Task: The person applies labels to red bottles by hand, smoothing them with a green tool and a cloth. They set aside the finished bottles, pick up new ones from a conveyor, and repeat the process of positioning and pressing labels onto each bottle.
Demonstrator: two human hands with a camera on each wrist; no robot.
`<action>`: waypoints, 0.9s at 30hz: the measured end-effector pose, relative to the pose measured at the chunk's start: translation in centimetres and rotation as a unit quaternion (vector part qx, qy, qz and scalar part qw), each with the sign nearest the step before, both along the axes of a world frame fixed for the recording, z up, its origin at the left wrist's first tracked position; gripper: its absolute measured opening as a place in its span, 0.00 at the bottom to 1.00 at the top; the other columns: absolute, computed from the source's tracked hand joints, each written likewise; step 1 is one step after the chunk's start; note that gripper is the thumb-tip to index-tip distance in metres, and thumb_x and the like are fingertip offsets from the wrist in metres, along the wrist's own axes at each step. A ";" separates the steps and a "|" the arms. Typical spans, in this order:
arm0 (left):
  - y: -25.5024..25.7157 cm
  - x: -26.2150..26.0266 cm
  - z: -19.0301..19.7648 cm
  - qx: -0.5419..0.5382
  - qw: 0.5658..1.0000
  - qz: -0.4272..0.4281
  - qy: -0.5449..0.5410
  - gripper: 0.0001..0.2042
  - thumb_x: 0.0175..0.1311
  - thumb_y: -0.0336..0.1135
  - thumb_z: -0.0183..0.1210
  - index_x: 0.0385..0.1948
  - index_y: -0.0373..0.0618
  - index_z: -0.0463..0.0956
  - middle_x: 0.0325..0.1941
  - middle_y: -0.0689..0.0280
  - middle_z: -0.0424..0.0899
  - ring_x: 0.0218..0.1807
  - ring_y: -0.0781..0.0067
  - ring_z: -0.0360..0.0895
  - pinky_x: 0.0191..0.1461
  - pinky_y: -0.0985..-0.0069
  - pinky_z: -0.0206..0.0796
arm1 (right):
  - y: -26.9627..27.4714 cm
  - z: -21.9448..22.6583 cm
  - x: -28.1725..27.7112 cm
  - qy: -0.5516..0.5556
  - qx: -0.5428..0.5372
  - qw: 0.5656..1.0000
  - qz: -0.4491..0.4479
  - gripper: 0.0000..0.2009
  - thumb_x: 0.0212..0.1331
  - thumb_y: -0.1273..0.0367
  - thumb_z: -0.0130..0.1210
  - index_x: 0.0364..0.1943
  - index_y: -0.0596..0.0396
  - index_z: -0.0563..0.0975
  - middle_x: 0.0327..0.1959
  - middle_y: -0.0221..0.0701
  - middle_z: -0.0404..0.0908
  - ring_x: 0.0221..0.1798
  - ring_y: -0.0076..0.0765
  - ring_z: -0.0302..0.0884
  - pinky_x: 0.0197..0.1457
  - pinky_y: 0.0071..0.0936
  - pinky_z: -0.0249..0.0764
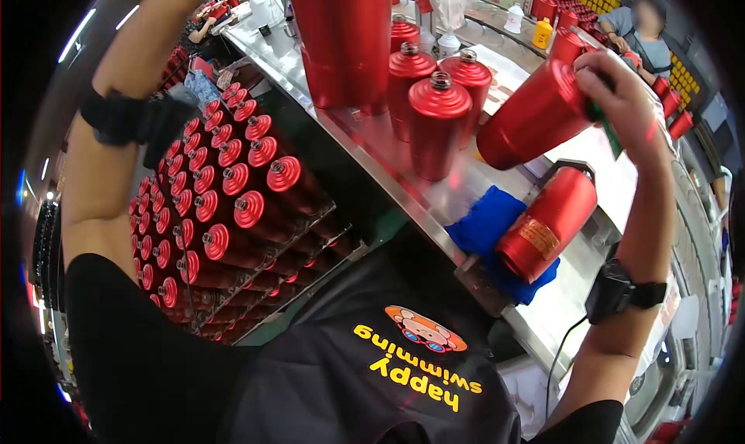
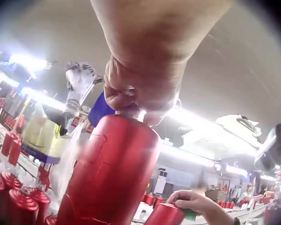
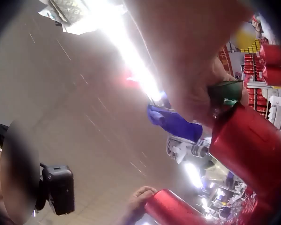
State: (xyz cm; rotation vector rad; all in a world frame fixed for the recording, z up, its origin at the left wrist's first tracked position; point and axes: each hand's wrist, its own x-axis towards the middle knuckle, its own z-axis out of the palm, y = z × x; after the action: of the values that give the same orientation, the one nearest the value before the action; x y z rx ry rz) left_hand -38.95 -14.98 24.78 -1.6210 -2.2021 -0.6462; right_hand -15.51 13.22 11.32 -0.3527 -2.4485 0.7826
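Observation:
My left hand [image 2: 142, 89] grips the neck end of a red metal bottle [image 2: 114, 173], which hangs below the fingers. In the head view that hand is beyond the top edge, and its bottle [image 1: 337, 41] hangs over the metal table. With my right hand [image 1: 621, 95] I hold a second red bottle [image 1: 535, 114] by its neck end, tilted with its base toward the lower left. A piece of green material [image 3: 227, 92] shows at the right hand's fingers; the bottle's neck is hidden there. Below, another red bottle [image 1: 551, 219] lies on a blue cloth [image 1: 485, 219].
Several red bottles [image 1: 440, 126] stand upright on the metal table [image 1: 365, 145], their threaded necks uncapped. Left of the table, many more red bottles [image 1: 206, 203] are stacked in rows. A yellow bottle [image 1: 542, 33] stands farther back, and another person [image 1: 648, 44] sits at upper right.

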 end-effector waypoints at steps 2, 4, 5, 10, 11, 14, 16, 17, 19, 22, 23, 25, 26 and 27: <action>-0.9 -3.4 -1.5 -0.058 0.998 -0.010 -0.009 0.15 0.64 0.43 0.60 0.42 0.40 0.82 0.35 0.64 0.85 0.37 0.72 0.79 0.44 0.75 0.71 | -0.1 -2.2 -2.2 0.013 0.024 1.000 0.006 0.10 0.63 0.66 0.58 0.43 0.57 0.80 0.32 0.27 0.79 0.36 0.22 0.75 0.41 0.25 0.74; -1.6 -3.3 -3.9 -0.087 0.996 0.020 -0.019 0.18 0.63 0.47 0.60 0.42 0.40 0.82 0.38 0.59 0.86 0.39 0.68 0.81 0.49 0.72 0.73 | -1.2 -3.4 -3.7 0.012 0.068 0.998 0.000 0.10 0.59 0.68 0.60 0.39 0.61 0.79 0.31 0.38 0.81 0.34 0.39 0.79 0.42 0.36 0.75; -1.5 -5.4 -5.7 -0.071 0.997 -0.038 0.013 0.16 0.63 0.45 0.60 0.40 0.41 0.82 0.33 0.58 0.85 0.36 0.70 0.81 0.44 0.73 0.73 | -1.3 -4.1 -4.4 -0.001 0.075 0.997 -0.004 0.10 0.58 0.68 0.61 0.39 0.61 0.79 0.32 0.41 0.81 0.35 0.43 0.79 0.42 0.37 0.74; -0.6 -9.8 -12.3 -0.020 0.994 -0.099 0.044 0.15 0.63 0.46 0.56 0.34 0.41 0.79 0.31 0.52 0.83 0.37 0.51 0.82 0.41 0.62 0.71 | -0.7 -6.5 -6.4 -0.056 0.150 0.986 -0.045 0.10 0.57 0.67 0.61 0.35 0.62 0.78 0.38 0.50 0.80 0.41 0.57 0.79 0.47 0.42 0.73; -0.3 -10.3 -13.0 -0.050 0.994 -0.082 0.051 0.15 0.63 0.46 0.56 0.33 0.40 0.77 0.31 0.51 0.82 0.37 0.49 0.81 0.41 0.59 0.71 | -0.9 -6.5 -6.6 -0.061 0.138 0.987 -0.048 0.10 0.57 0.67 0.61 0.35 0.62 0.78 0.37 0.49 0.80 0.41 0.56 0.79 0.47 0.42 0.73; -0.1 -10.5 -15.0 -0.034 0.995 -0.083 0.032 0.14 0.63 0.43 0.56 0.31 0.38 0.75 0.31 0.50 0.80 0.38 0.44 0.79 0.42 0.56 0.70 | -2.8 -5.4 -6.7 -0.082 0.087 0.991 -0.061 0.10 0.56 0.68 0.61 0.36 0.62 0.78 0.37 0.46 0.79 0.42 0.53 0.79 0.47 0.41 0.74; 0.2 -10.8 -16.1 -0.036 0.996 -0.082 0.018 0.14 0.65 0.43 0.56 0.35 0.39 0.75 0.34 0.50 0.80 0.39 0.48 0.79 0.44 0.59 0.70 | -3.4 -5.3 -6.8 -0.073 0.093 0.992 -0.052 0.10 0.56 0.69 0.61 0.37 0.62 0.78 0.37 0.45 0.79 0.42 0.53 0.79 0.47 0.41 0.74; 0.2 -11.0 -16.5 -0.038 0.996 -0.076 0.017 0.14 0.65 0.42 0.56 0.35 0.38 0.75 0.33 0.50 0.79 0.39 0.47 0.79 0.44 0.58 0.70 | -3.1 -5.6 -7.0 -0.073 0.095 0.992 -0.050 0.11 0.55 0.69 0.61 0.37 0.62 0.78 0.37 0.45 0.78 0.42 0.53 0.78 0.47 0.41 0.74; 0.5 -10.8 -16.9 -0.048 0.997 -0.058 -0.004 0.14 0.65 0.42 0.56 0.34 0.37 0.74 0.33 0.50 0.79 0.39 0.47 0.79 0.44 0.58 0.70 | -3.1 -5.7 -7.0 -0.060 0.089 0.993 -0.041 0.11 0.54 0.69 0.62 0.37 0.62 0.77 0.37 0.45 0.78 0.42 0.53 0.78 0.47 0.42 0.74; 0.9 -10.9 -17.6 -0.052 0.998 -0.035 -0.012 0.14 0.64 0.42 0.57 0.34 0.38 0.74 0.33 0.50 0.79 0.40 0.48 0.79 0.45 0.58 0.70 | -3.8 -5.5 -7.0 -0.071 0.071 0.994 -0.052 0.14 0.55 0.68 0.62 0.41 0.64 0.77 0.39 0.47 0.79 0.47 0.54 0.78 0.52 0.41 0.74; 1.1 -11.2 -18.0 -0.067 0.997 -0.018 -0.015 0.13 0.63 0.41 0.58 0.35 0.38 0.75 0.34 0.50 0.80 0.41 0.49 0.79 0.46 0.59 0.70 | -3.3 -6.2 -7.2 -0.063 0.055 0.995 -0.047 0.15 0.55 0.68 0.62 0.43 0.65 0.77 0.40 0.47 0.79 0.48 0.54 0.78 0.53 0.40 0.74; 1.5 -11.8 -18.8 -0.041 0.999 -0.024 -0.003 0.14 0.63 0.42 0.57 0.37 0.38 0.75 0.36 0.51 0.80 0.42 0.49 0.79 0.47 0.61 0.70 | -2.8 -6.1 -6.7 -0.079 0.046 0.995 -0.037 0.21 0.57 0.66 0.62 0.50 0.67 0.76 0.47 0.48 0.79 0.53 0.55 0.77 0.58 0.40 0.73; 1.6 -11.8 -18.8 -0.047 0.999 -0.019 -0.001 0.14 0.64 0.42 0.57 0.37 0.38 0.75 0.36 0.51 0.80 0.42 0.50 0.79 0.47 0.61 0.70 | -2.5 -5.3 -6.4 -0.116 0.076 0.990 -0.020 0.22 0.57 0.66 0.62 0.53 0.65 0.75 0.49 0.48 0.79 0.53 0.54 0.77 0.58 0.41 0.73; 1.9 -11.7 -18.6 -0.051 0.999 -0.016 0.003 0.14 0.64 0.41 0.56 0.38 0.38 0.75 0.36 0.51 0.79 0.42 0.49 0.79 0.47 0.61 0.70 | -2.8 -5.1 -6.1 -0.108 0.067 0.991 -0.028 0.22 0.57 0.66 0.61 0.54 0.64 0.76 0.49 0.48 0.79 0.53 0.54 0.77 0.57 0.41 0.73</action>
State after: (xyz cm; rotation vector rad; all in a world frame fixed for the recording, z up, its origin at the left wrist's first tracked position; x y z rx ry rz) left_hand -50.63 -13.06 6.17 -1.7088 -2.2417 -0.5444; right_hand -21.56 10.44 6.18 -0.4740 -2.6633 0.5779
